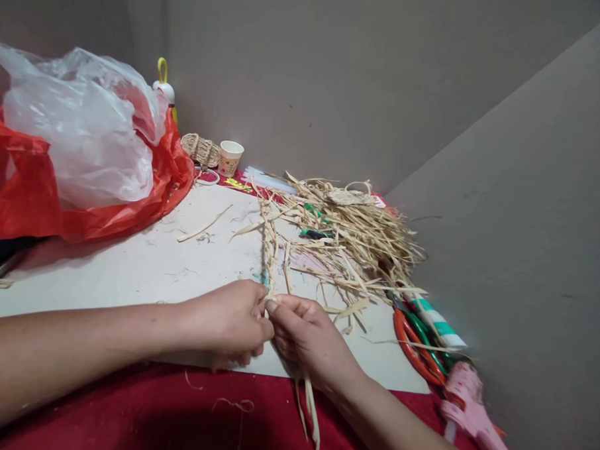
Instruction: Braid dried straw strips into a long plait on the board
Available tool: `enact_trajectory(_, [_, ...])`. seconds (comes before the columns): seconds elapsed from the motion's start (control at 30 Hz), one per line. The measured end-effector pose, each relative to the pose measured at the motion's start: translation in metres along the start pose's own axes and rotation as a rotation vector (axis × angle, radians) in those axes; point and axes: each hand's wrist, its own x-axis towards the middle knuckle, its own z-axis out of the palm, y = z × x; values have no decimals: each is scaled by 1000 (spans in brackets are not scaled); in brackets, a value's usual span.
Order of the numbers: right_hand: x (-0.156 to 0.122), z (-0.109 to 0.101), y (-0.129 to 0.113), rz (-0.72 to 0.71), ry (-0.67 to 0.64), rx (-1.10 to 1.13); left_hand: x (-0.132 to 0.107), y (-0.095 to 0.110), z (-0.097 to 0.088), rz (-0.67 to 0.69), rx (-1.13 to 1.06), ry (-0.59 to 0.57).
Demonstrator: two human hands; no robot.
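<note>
While the left hand point(237, 320) pinches a straw braid point(268, 256) from eight o'clock, the right hand point(307, 334) clamps it from four.

White bag point(80, 138) and red bag point(17, 194), upper left; paper cup point(229, 163), upper centre-left; pink glue gun point(471, 406), lower right.

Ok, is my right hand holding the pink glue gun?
No, your right hand pinches the braided straw, while the pink glue gun lies apart.

Dim, soft light is leaving the wall point(324, 84) grey. The clear bag point(91, 128) is glinting, the left hand point(234, 317) is shading the worktop point(216, 255), and dark shadow is pooling across the red cloth point(189, 422).
</note>
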Motion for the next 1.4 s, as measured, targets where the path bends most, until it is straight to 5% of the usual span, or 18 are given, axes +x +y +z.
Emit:
enact_trajectory(0.1, [-1, -4, 0, -7, 38, -28, 3, 3, -17, 16, 77, 55])
enact_trajectory(0.23, [-1, -8, -1, -5, 19, -55, 11, 1, -23, 202, 111, 378])
enact_trajectory(0.37, [0, -8, -2, 0, -13, -60, 17, -5, -10, 158, -178, 161])
enact_trajectory(0.47, [1, -10, -4, 5, -40, -80, 19, -8, -6, 106, -187, 56])
enact_trajectory(0.83, [0, -18, -16, -43, -82, -423, 13, -2, -15, 279, 313, 172])
enact_trajectory(1.13, [-4, -12, -17, -208, -8, -805, 21, -11, -15, 336, 162, 44])
enact_trajectory(1.4, [-5, -16, -26, -102, -160, -639, 21, -13, -9, 273, 57, 117])
